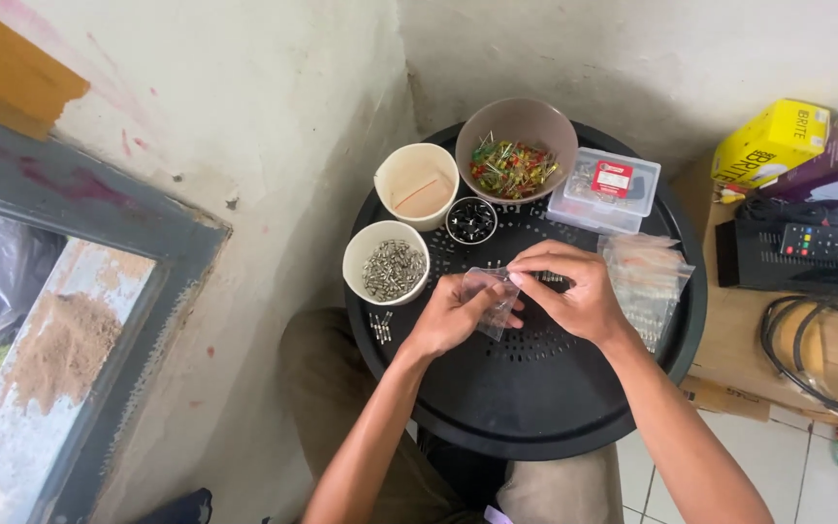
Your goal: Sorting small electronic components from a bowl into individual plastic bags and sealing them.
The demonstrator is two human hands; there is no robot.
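Observation:
Both my hands meet over the middle of a round black tray table (535, 408). My left hand (450, 315) pinches a small clear plastic bag (493, 296) from below. My right hand (574, 286) grips the bag's top edge with thumb and fingers. Just left of the hands stands a white cup (386, 262) full of small metal parts, and a few of those parts (380, 325) lie loose on the tray. A stack of clear bags (647, 277) lies right of my right hand.
At the tray's far side stand a beige bowl of coloured LEDs (514, 160), an empty-looking cream cup (417, 184), a small black cup (471, 220) and a clear plastic box (605, 189). A wooden shelf at right holds a remote (831, 243), cables (821, 340) and boxes (773, 141).

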